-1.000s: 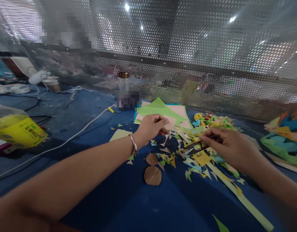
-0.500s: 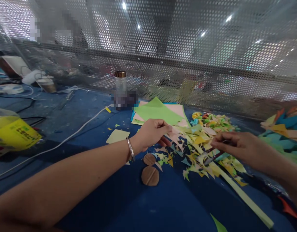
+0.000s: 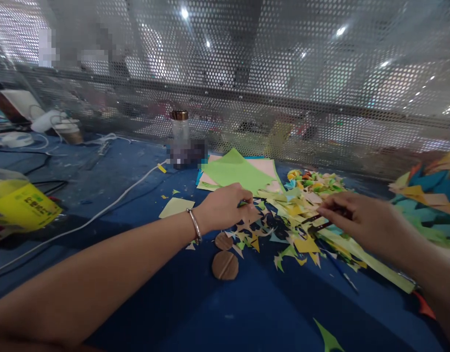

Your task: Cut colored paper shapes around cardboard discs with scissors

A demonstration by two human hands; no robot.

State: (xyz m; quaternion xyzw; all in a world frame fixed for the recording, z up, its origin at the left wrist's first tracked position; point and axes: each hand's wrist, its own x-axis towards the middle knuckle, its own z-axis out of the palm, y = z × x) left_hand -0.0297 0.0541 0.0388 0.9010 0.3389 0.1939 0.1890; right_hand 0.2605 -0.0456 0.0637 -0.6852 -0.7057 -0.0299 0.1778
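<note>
My left hand [image 3: 228,208], with a bracelet at the wrist, is closed over the left edge of the paper scraps [image 3: 257,239]; what its fingers hold is too small to name. My right hand [image 3: 351,212] grips dark-handled tweezers [image 3: 322,226], their tips among yellow and green scraps. Two brown cardboard discs [image 3: 225,265] lie below my left hand, one smaller than the other. Behind the hands is a stack of coloured sheets [image 3: 234,168] with a green one on top. A long pale green strip [image 3: 375,264] runs beneath my right hand.
A lidded bottle [image 3: 180,128] stands at the back by the perforated metal screen [image 3: 225,73]. A yellow-labelled bag [image 3: 25,203] and a white cable [image 3: 111,203] are on the left. Layered paper petals [image 3: 426,200] stand at the right. A blue-handled tool [image 3: 342,271] lies near the strip.
My left hand's fingers have curled in and lowered to the scraps. My right hand and the tweezers have shifted slightly up, the strip has swung, and the blue tool now shows.
</note>
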